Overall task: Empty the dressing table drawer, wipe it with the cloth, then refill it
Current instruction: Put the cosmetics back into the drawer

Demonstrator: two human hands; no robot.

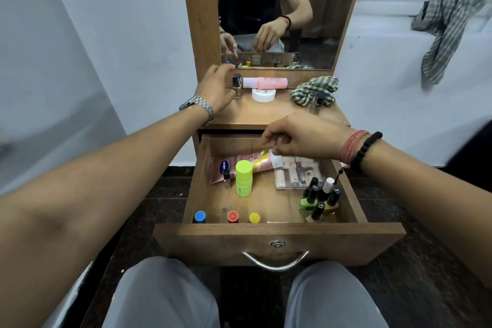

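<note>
The wooden drawer is pulled out over my knees. In it lie a pink tube, a lime-green bottle, a small clear vial, a flat make-up box, several nail polish bottles, and blue, red and yellow caps. My right hand hovers over the drawer's back, fingertips curled down at the tube's right end; a pinch is not clear. My left hand is on the table top beside a black-capped glass bottle, fingers loose. The checked cloth lies bunched on the top.
On the table top also sit a pink bottle on its side, a white round jar and one nail polish bottle. A mirror rises behind. Another checked cloth hangs over the ledge at right. A white wall stands at left.
</note>
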